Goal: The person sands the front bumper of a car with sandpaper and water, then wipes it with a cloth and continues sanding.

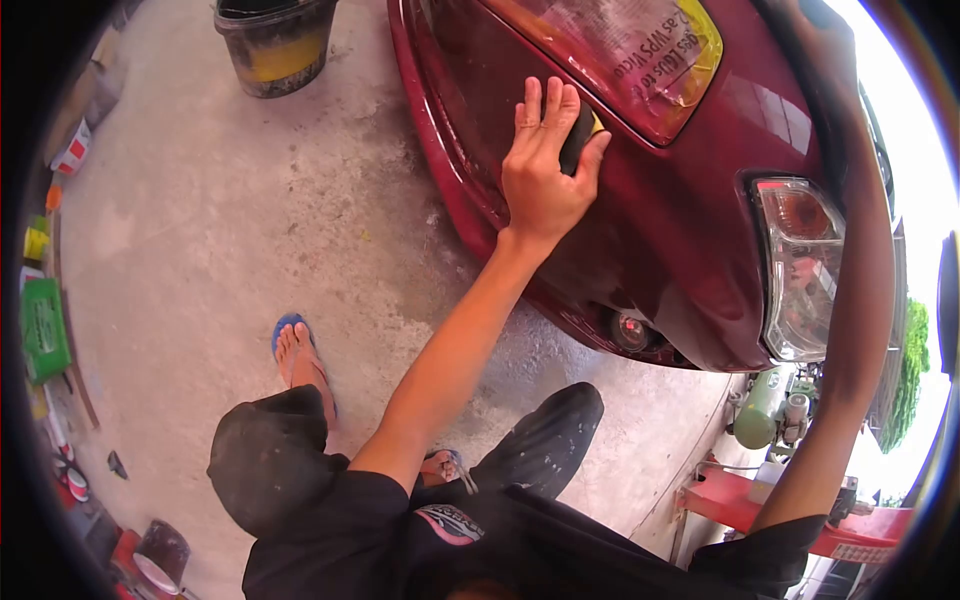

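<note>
My left hand (548, 165) presses a dark block with a yellow edge (577, 138) against the dark red car bumper (660, 240). Its fingers lie along one side of the block and the thumb along the other, hiding much of it. Just beyond the hand is the grille opening (640, 50), covered with clear film, yellow tape and printed lettering. My right arm reaches up past the headlight (800, 260). At the top right edge of the view, my right hand (822, 35) is at the car's upper front, with its fingers dark and mostly hidden.
A black bucket (280, 50) with yellowish stains stands on the concrete floor (200, 250). Along the left edge lie a green box (45, 330) and assorted items. A green compressor tank (760, 410) and red metal equipment (730, 500) are at lower right.
</note>
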Demonstrator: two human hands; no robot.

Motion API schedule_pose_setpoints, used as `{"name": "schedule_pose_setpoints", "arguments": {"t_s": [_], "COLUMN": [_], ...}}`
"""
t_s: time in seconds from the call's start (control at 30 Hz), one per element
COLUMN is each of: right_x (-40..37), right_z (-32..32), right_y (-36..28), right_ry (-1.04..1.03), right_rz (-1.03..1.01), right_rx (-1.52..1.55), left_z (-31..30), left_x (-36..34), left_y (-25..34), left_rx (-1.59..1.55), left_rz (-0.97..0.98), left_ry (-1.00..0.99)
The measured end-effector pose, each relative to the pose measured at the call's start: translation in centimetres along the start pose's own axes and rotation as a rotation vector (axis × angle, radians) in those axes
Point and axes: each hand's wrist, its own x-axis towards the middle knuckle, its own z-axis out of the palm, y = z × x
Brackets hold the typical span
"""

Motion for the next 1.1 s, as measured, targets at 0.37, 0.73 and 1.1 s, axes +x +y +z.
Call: {"name": "schedule_pose_setpoints", "arguments": {"t_s": [0.37,0.73,1.1], "right_x": [0.2,1.7,2.3], "right_z": [-0.3,-1.1,-1.0], "right_y": [0.9,1.6,3.5], "right_ry": [0.018,0.033,0.075], "right_rz": [0.041,0.104,0.034], "right_rx": [-0.009,0.015,-0.004], "left_z": [0.5,1.2,1.1], "left_x": [-0.4,1.6,1.6], "left_y": [-1.4,-5.6,-6.4], "left_rx": [-0.009,-0.032,0.041], "left_rz": [0.015,-0.094,-0.065], "left_ry": [-0.021,0.040,0.047]}}
